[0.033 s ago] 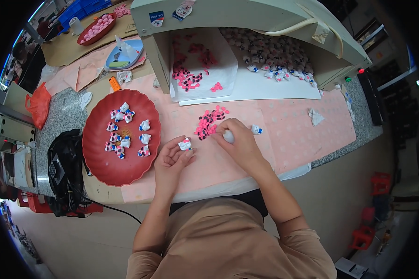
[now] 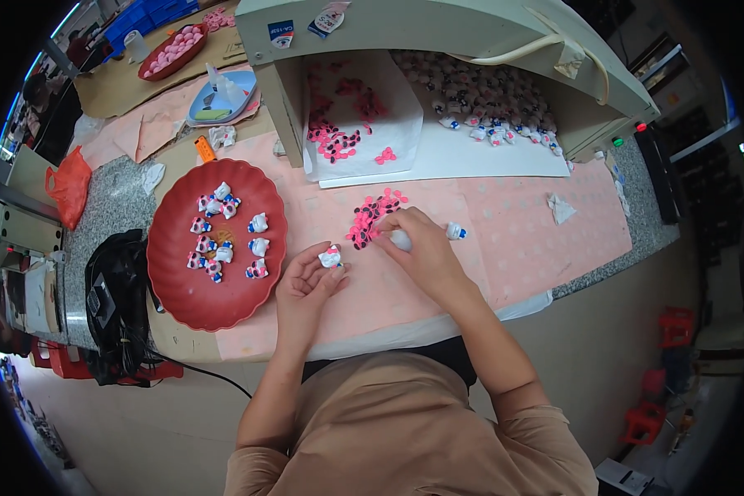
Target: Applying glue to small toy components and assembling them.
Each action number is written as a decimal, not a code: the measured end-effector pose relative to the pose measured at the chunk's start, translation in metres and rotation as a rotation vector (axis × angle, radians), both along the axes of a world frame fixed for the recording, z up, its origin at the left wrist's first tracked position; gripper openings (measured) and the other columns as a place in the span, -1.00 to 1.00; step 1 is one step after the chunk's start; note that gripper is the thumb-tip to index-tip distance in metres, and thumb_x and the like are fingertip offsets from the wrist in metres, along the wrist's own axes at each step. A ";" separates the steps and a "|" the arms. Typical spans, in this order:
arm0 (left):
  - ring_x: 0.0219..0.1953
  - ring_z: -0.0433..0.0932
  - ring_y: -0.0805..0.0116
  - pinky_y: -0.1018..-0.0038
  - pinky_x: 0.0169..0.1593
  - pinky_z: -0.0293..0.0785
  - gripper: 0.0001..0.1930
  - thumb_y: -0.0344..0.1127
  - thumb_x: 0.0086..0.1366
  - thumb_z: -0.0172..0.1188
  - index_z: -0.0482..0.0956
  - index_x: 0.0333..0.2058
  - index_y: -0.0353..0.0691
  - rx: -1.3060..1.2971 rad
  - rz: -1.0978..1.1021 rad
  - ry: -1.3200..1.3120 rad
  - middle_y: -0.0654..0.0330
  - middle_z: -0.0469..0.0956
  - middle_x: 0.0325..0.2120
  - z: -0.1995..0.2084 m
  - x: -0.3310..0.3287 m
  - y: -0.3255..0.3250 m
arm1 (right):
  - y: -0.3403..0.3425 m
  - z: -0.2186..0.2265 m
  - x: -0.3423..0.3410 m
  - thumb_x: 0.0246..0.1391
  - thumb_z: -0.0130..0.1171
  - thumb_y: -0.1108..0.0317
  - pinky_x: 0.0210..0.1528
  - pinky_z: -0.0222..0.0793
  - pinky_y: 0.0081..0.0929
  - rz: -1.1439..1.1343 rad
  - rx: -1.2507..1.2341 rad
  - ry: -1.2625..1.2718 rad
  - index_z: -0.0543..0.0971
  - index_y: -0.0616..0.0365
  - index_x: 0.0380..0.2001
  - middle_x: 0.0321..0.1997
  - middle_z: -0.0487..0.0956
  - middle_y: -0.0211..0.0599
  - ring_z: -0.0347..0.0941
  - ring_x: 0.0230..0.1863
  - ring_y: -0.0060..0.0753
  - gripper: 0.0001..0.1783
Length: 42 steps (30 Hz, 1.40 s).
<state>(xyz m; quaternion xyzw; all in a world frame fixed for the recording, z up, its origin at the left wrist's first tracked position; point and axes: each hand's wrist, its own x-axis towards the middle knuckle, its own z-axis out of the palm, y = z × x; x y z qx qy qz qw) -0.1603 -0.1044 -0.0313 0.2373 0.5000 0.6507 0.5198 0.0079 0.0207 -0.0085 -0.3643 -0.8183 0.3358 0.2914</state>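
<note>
Between the thumb and fingers of my left hand (image 2: 307,279) is a small white figurine (image 2: 331,256) with pink patches, held just right of a red scalloped tray (image 2: 182,281). My right hand (image 2: 423,252) is bent over the right edge of a loose pile of small pink and dark oval pieces (image 2: 375,213), thumb and fingertips pinched together there. A whitish rounded thing (image 2: 401,240) shows under its curled fingers; its kind is hidden. Just right of that hand lies another white and blue figurine (image 2: 455,231). Several like figurines (image 2: 221,251) stand in the tray.
Behind the pile, a pale green hooded cabinet (image 2: 438,25) shelters a white sheet (image 2: 360,169) with more pink pieces and a heap of figurines (image 2: 492,99). A blue dish (image 2: 238,103) and an orange tool (image 2: 204,149) sit beyond the tray. A black bag (image 2: 116,306) lies at left.
My right hand's fingertips and the whitish thing under them have shifted slightly left at the pile's edge. My left hand still holds the figurine.
</note>
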 end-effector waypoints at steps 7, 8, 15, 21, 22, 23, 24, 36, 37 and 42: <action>-0.06 0.58 0.33 0.45 -0.02 0.58 -0.58 -0.58 0.27 0.13 0.35 0.11 -0.34 0.040 -0.012 0.007 0.08 0.50 -0.01 -0.003 -0.001 0.001 | 0.006 -0.001 0.006 0.00 0.27 0.48 -0.13 0.37 -0.45 0.164 0.000 -0.159 0.52 0.19 -0.33 -0.29 0.56 -0.24 0.50 -0.22 -0.28 -0.84; -0.06 0.57 0.35 0.46 -0.01 0.58 -0.57 -0.59 0.28 0.13 0.34 0.12 -0.36 0.048 -0.024 0.006 0.10 0.51 -0.06 -0.003 -0.002 0.001 | 0.004 0.003 0.011 0.01 0.27 0.49 -0.15 0.37 -0.47 0.128 -0.114 -0.117 0.51 0.19 -0.34 -0.32 0.56 -0.28 0.49 -0.25 -0.36 -0.85; -0.06 0.57 0.33 0.46 -0.02 0.57 -0.52 -0.52 0.30 0.14 0.32 0.19 -0.27 0.033 -0.199 -0.119 0.16 0.52 -0.03 0.001 0.007 0.000 | -0.019 -0.003 0.030 0.10 0.22 0.46 -0.20 0.34 -0.65 -0.054 -0.643 0.322 0.50 0.18 -0.34 -0.35 0.51 -0.49 0.42 -0.30 -0.68 -0.90; -0.03 0.54 0.40 0.48 0.01 0.55 -0.51 -0.55 0.29 0.14 0.29 0.19 -0.34 0.062 -0.224 -0.074 0.10 0.49 -0.01 -0.001 0.019 0.003 | -0.031 -0.003 0.028 0.13 0.21 0.46 -0.29 0.36 -0.68 0.001 -0.927 0.513 0.50 0.18 -0.26 -0.30 0.54 -0.42 0.44 -0.31 -0.67 -0.88; -0.03 0.54 0.40 0.48 0.01 0.55 -0.51 -0.55 0.29 0.14 0.29 0.19 -0.34 0.060 -0.225 -0.074 0.10 0.49 -0.01 -0.003 0.021 0.003 | -0.032 -0.003 0.029 0.13 0.21 0.46 -0.29 0.36 -0.68 0.000 -0.928 0.514 0.50 0.18 -0.26 -0.30 0.54 -0.42 0.44 -0.31 -0.67 -0.88; -0.05 0.54 0.42 0.49 0.01 0.55 -0.51 -0.55 0.28 0.15 0.30 0.19 -0.34 0.067 -0.202 -0.036 0.10 0.50 -0.02 -0.004 0.023 0.003 | -0.033 -0.004 0.030 0.13 0.21 0.46 -0.28 0.37 -0.66 0.008 -0.973 0.499 0.51 0.20 -0.25 -0.29 0.55 -0.40 0.44 -0.30 -0.66 -0.87; -0.06 0.54 0.44 0.49 0.00 0.54 -0.50 -0.55 0.28 0.16 0.30 0.18 -0.35 0.075 -0.178 0.003 0.10 0.51 -0.03 -0.005 0.024 0.003 | -0.034 -0.004 0.031 0.13 0.22 0.47 -0.28 0.38 -0.65 0.016 -1.018 0.484 0.52 0.22 -0.24 -0.28 0.56 -0.38 0.45 -0.30 -0.65 -0.86; -0.05 0.54 0.44 0.52 0.04 0.49 -0.54 -0.58 0.27 0.15 0.38 0.16 -0.34 0.036 -0.253 0.296 0.12 0.53 -0.01 -0.013 0.025 0.003 | -0.036 -0.007 0.024 0.10 0.26 0.42 -0.27 0.42 -0.61 0.035 -0.969 0.357 0.53 0.20 -0.28 -0.32 0.54 -0.41 0.46 -0.31 -0.64 -0.85; -0.05 0.54 0.44 0.52 0.04 0.49 -0.54 -0.58 0.27 0.15 0.38 0.16 -0.34 0.035 -0.254 0.296 0.12 0.53 -0.01 -0.015 0.026 0.002 | -0.036 -0.007 0.024 0.10 0.26 0.42 -0.27 0.42 -0.61 0.034 -0.970 0.357 0.53 0.20 -0.28 -0.32 0.54 -0.41 0.46 -0.31 -0.64 -0.85; -0.14 0.59 0.45 0.46 -0.04 0.56 -0.57 -0.47 0.24 0.23 0.48 0.11 -0.21 0.052 -0.214 0.368 0.13 0.61 -0.15 -0.019 0.027 0.001 | -0.035 -0.008 0.025 0.06 0.30 0.41 -0.32 0.42 -0.63 -0.010 -0.909 0.278 0.42 0.15 -0.37 -0.37 0.51 -0.42 0.45 -0.36 -0.64 -0.79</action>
